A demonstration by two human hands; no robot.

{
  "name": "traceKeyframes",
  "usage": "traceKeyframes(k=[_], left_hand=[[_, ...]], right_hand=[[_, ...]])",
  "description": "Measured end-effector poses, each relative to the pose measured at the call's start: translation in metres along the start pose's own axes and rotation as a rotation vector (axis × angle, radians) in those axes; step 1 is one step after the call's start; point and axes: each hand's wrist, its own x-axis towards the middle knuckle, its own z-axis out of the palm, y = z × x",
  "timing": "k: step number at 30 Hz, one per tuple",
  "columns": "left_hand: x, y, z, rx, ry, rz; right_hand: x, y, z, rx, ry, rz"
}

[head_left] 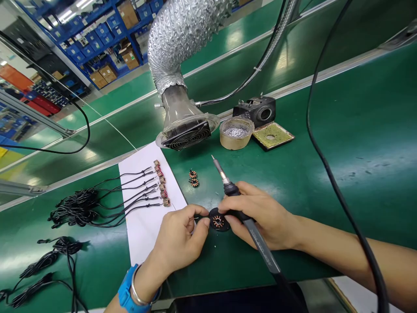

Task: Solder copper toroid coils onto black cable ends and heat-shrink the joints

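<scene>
A small copper-wound ring coil [218,221] sits in a black round holder [214,212] just above the green bench. My left hand [180,234] pinches the holder's left edge between thumb and forefinger; a short bit of wire shows among its fingers. In my right hand [260,213] is a soldering iron [262,248], its bare tip pointing up and away. Fingertips of that same hand touch the holder's right side. Beyond my hands, two loose ring coils [193,178] lie on the bench.
White paper [140,243] carries a row of coils [162,184] with black cables [78,208] running left. A fume extractor hood [187,126] hangs ahead. Behind are a solder-filled round tub [236,141], a sponge tray [273,134] and an iron stand [257,109]. A black cord [325,167] crosses at right.
</scene>
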Motion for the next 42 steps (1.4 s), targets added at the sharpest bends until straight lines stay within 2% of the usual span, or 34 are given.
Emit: traceKeyframes(k=[3,6,10,13,16,22,30,34,38,42], left_hand=[[0.001,-0.005,0.007,0.137,0.130,0.222],[0.002,-0.009,0.015,0.224,0.211,0.364],[0.000,-0.009,0.021,0.519,0.280,0.518],[-0.003,-0.006,0.019,0.736,0.272,0.615],[-0.007,-0.005,0.014,0.745,0.267,0.603],[-0.013,-0.003,0.003,0.500,0.305,0.543],[-0.012,-0.004,0.016,0.573,0.272,0.611],[-0.012,-0.003,0.015,0.569,0.246,0.578],[-0.014,0.001,0.006,0.432,0.233,0.527],[-0.013,0.004,-0.012,0.318,0.267,0.499]], right_hand=[[-0.001,0.000,0.005,-0.004,-0.019,0.013],[-0.002,-0.001,0.010,-0.014,-0.014,0.030],[-0.003,-0.005,0.011,-0.089,-0.076,0.026],[-0.001,-0.008,0.007,-0.192,-0.164,-0.033],[0.001,-0.008,0.004,-0.222,-0.159,-0.081],[0.004,-0.003,-0.004,-0.066,-0.055,-0.042],[0.004,-0.001,-0.006,-0.059,-0.005,-0.045],[0.004,-0.001,-0.005,-0.053,0.003,-0.054],[0.004,-0.001,-0.003,-0.025,0.000,-0.033],[0.002,0.001,0.001,-0.014,-0.051,0.015]])
